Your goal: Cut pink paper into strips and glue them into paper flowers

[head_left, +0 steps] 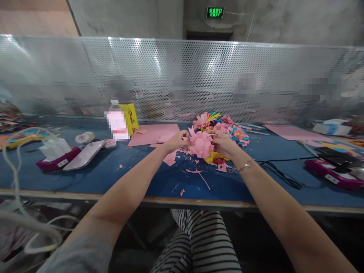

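Note:
A pink paper flower [200,144] with cut, layered petals is held up between my two hands above the blue table. My left hand [178,140] pinches its left edge with fingers closed. On the opposite side, my right hand [223,143] grips the petals, its fingertips partly hidden by the paper. Just behind stands a heap of pink, blue and yellow paper flowers [237,133]. Yellow paper [214,157] lies beneath the held flower, and pink scraps [196,174] are strewn in front of it.
Pink paper sheets [155,133] lie behind my left hand. Further left are a bottle [117,123], a yellow packet [132,117], a phone [84,155] and a purple power strip [58,159]. Black cables [281,174] and another purple strip [331,175] are at right. A perforated metal screen [159,76] borders the back.

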A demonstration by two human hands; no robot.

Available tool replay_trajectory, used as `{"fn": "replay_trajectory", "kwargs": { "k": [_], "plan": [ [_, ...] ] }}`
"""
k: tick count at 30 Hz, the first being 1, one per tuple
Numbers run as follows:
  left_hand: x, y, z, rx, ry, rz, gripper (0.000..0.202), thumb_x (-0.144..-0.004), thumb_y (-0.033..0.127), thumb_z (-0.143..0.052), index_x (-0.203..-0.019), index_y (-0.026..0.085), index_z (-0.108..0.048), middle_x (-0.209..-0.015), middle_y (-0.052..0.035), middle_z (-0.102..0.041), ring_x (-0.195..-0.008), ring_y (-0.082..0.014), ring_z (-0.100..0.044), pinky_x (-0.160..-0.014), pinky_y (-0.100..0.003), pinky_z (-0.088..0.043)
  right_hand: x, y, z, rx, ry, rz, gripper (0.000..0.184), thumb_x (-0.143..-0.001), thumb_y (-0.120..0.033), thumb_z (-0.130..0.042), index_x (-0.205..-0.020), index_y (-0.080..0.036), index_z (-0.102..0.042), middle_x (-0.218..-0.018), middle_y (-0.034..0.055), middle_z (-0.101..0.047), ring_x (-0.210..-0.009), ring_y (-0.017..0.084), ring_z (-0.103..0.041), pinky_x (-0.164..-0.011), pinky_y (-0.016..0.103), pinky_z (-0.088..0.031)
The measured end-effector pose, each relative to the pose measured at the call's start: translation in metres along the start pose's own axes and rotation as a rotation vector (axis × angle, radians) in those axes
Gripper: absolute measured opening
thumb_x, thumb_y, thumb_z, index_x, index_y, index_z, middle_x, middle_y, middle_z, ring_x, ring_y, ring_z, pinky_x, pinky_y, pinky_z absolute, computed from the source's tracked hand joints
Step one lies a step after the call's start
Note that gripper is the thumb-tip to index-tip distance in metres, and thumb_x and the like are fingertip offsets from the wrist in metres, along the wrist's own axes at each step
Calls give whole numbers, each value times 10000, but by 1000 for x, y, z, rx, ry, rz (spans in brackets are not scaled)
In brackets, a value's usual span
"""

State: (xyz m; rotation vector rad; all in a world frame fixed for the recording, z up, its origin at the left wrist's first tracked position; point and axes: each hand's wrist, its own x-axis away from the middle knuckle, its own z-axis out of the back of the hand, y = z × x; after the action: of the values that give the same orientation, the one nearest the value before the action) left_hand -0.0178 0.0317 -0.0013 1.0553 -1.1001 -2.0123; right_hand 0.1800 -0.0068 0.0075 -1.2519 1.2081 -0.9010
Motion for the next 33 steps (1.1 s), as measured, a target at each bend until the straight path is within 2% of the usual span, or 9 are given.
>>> {"fn": "replay_trajectory", "kwargs": {
  "k": [7, 11, 17, 22, 28, 33],
  "plan": [
    [-1, 0, 1, 33, 79, 28, 354, -536, 277, -664, -675, 175, -355, -628, 61, -410, -526, -40, -402, -509, -194, -317, -1, 2, 1, -25, -13, -28, 441, -500, -38, -478, -901, -222, -496, -651, -67, -486, -491, 44, -455, -451, 185, -386],
    [-2, -4, 4, 5, 150, 24, 316, -543, 221, -643, -698, 174, -372, -648, 53, -431, -572, -46, -420, -520, -178, -310, 0, 1, 1, -56, -46, -35, 384, -555, -45, -512, -896, -218, -488, -658, -58, -492, -508, 54, -476, -499, 220, -434],
    [-5, -7, 8, -31, 192, 27, 303, -559, 219, -623, -689, 177, -352, -629, 55, -419, -568, -52, -415, -510, -177, -299, 4, -1, -1, -99, -102, -16, 296, -636, -162, -601, -898, -212, -474, -704, -43, -504, -553, 56, -493, -527, 226, -449],
    [-4, -2, 6, -7, 176, 33, 313, -556, 229, -633, -686, 174, -353, -636, 56, -412, -548, -45, -406, -507, -183, -316, 6, 0, -4, -52, -109, 20, 424, -563, -138, -673, -923, -213, -462, -700, -59, -478, -568, 42, -487, -533, 189, -440],
    [0, 2, 3, 84, 86, -23, 335, -548, 232, -659, -684, 166, -360, -653, 54, -429, -555, -38, -429, -514, -184, -339, 7, -3, -6, 44, -35, 29, 432, -560, -148, -661, -939, -206, -462, -653, -66, -453, -529, 40, -457, -467, 177, -399],
    [-2, 1, 3, 147, 59, -18, 359, -545, 195, -668, -678, 170, -335, -565, 77, -416, -521, -35, -444, -519, -185, -352, 4, -1, -4, 108, -29, 70, 458, -541, -152, -662, -952, -196, -465, -629, -71, -458, -516, 44, -463, -440, 171, -378]
  ]
}}
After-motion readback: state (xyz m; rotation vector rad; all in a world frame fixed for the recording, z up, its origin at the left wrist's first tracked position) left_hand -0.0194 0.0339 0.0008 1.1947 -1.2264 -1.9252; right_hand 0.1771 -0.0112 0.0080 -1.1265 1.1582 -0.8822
